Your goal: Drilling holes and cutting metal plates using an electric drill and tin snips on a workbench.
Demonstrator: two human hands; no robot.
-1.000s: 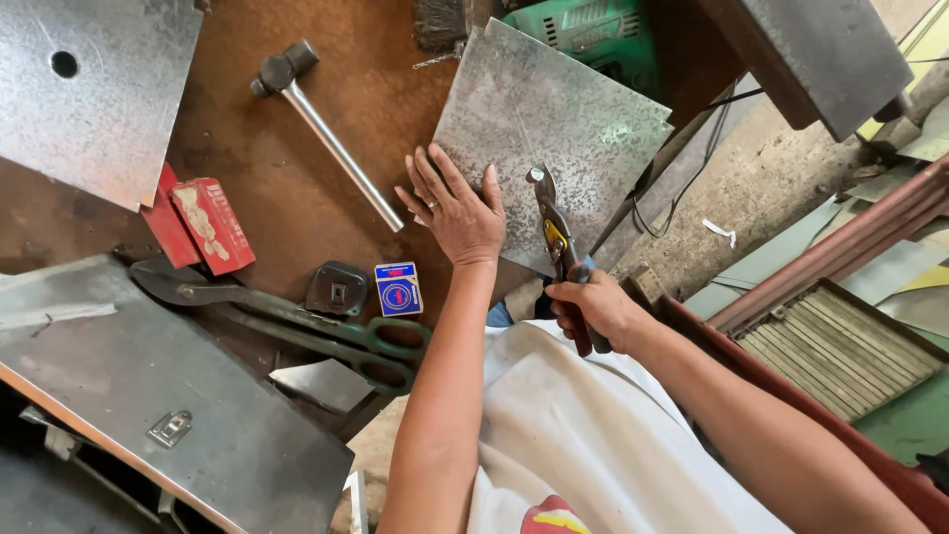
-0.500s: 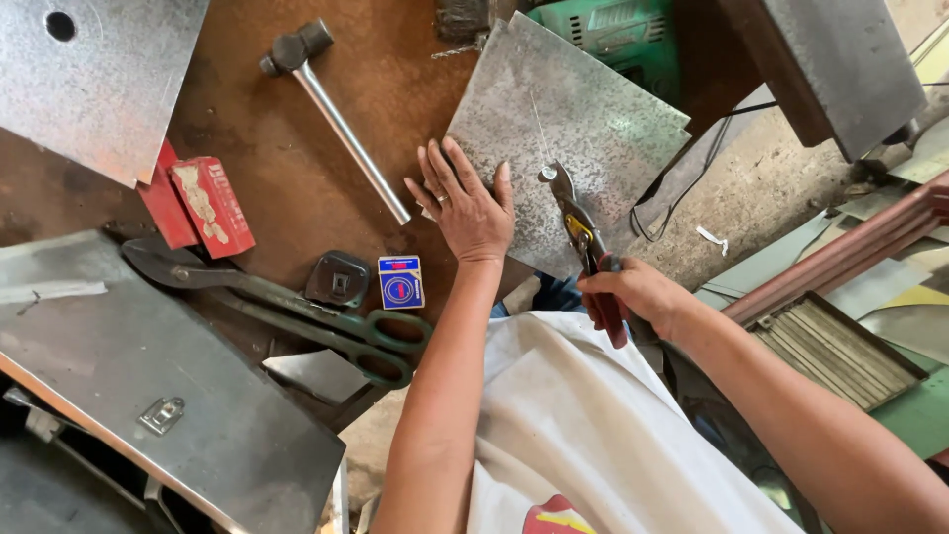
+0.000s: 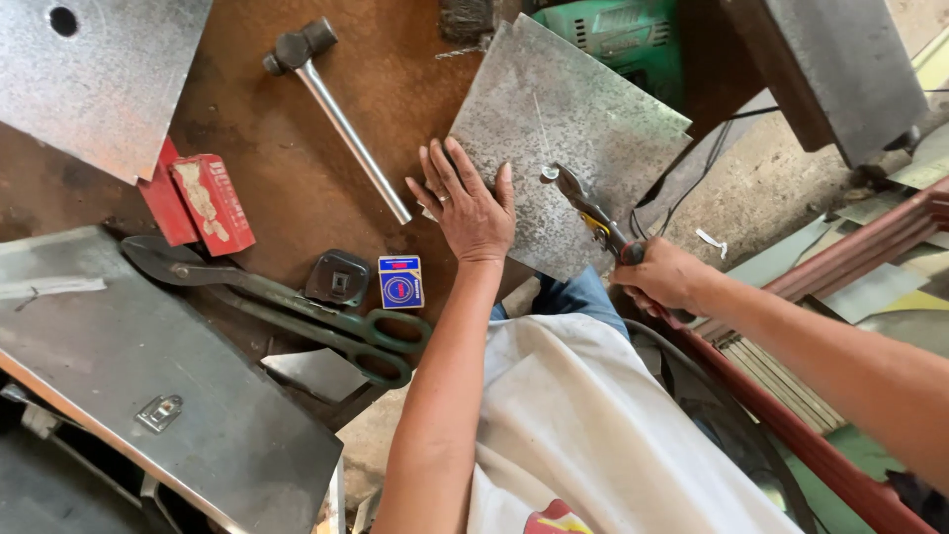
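Note:
A square galvanised metal sheet [image 3: 563, 129] lies on the brown workbench [image 3: 237, 148]. My left hand [image 3: 465, 203] presses flat on the sheet's left edge, fingers spread. My right hand [image 3: 664, 277] grips the red handles of tin snips [image 3: 583, 208]. The snips' jaws rest over the sheet near its lower middle.
A hammer [image 3: 331, 104] lies left of the sheet. Large green-handled shears [image 3: 277, 302], a red box [image 3: 203, 203], a small blue box [image 3: 400, 282] and a dark tape measure [image 3: 338, 277] sit nearby. Larger metal sheets [image 3: 129, 376] lie at the left. A green machine [image 3: 613, 35] stands behind.
My right hand has shifted right and slightly down with the snips, and the jaws now lie over the sheet. My left hand stays pressed on the sheet.

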